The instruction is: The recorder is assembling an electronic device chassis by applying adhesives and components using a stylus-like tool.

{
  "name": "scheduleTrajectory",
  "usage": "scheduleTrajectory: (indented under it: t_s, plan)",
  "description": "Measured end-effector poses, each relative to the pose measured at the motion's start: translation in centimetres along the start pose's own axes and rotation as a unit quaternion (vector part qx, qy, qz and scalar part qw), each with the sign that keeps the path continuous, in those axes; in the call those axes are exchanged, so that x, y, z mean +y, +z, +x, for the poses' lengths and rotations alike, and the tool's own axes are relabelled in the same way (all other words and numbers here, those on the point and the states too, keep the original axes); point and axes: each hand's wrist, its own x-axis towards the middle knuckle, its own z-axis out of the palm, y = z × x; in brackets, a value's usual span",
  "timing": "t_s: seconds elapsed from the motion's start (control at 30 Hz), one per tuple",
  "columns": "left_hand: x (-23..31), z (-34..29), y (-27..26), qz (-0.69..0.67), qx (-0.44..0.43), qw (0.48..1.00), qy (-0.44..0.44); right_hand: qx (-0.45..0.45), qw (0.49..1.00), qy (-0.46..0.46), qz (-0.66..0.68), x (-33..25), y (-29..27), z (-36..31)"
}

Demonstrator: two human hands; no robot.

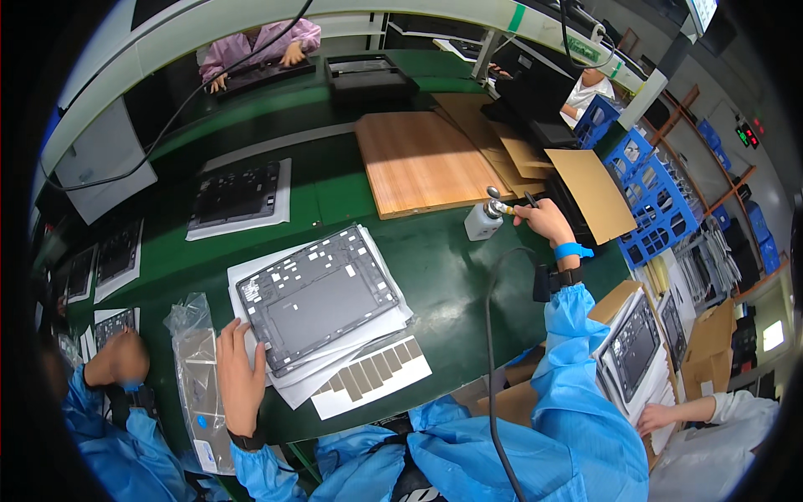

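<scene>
Panel point(322, 301) lying aslant on white sheets point(294, 395), left hand point(241, 376) at its corner, right hand point(548, 222) at a small bottle point(483, 223).
From afar I am watching the left hand resting open, fingers extended and thumb apart, by the panel's near-left corner; the right hand is gripping a slim tool point(530, 200), its fingertips hovering at the bottle's metal top, though whether they are touching it I cannot tell. Going outward, I am counting one bottle, one white card point(401, 381) bearing grey strips just beside the sheets, and one plastic bag point(201, 393) lying left of the left hand. One wooden board point(427, 163) is lying behind the bottle, one dark panel point(238, 194) is sitting farther off, and three others point(119, 251) are lying along the left.
</scene>
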Motion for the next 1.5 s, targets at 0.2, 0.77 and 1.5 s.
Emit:
scheduleTrajectory:
  t_s: [0.2, 0.77, 1.5]
  plan:
    - [-1.5, 1.9, 0.9, 0.011, -0.031, 0.999, 0.009, -0.006, 1.0, -0.019, 0.009, 0.4, 0.6, 0.3]
    - [-2.8, 1.5, 2.9, 0.032, -0.041, 0.997, 0.051, -0.271, 0.9, -0.342, -0.024, -22.9, 25.2, -8.1]
    - [-1.9, 0.4, 1.9, 0.073, -0.008, 0.996, 0.043, -0.236, 0.897, -0.374, -0.025, -22.9, 22.6, -10.8]
